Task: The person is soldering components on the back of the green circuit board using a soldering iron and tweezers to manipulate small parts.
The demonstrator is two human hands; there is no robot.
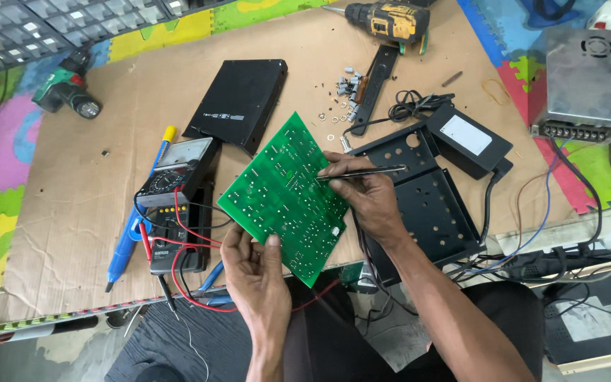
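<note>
Presently held: flat green printed circuit board [284,194], solder side up, tilted above the brown cardboard-covered worktop [72,198]. Left hand [252,272] pinches its lower edge, thumb on top, fingers beneath. Right hand [362,191] is closed on slim metal tweezers [365,172], tips touching the board face. Handling, by judgement: light, stiff, thin, fragile at solder points; best gripped by bare edges. Nearby: black-cased multimeter [178,173] with red and black leads to the left, perforated black metal chassis [426,198] just right. Open cardboard lies far left.
</note>
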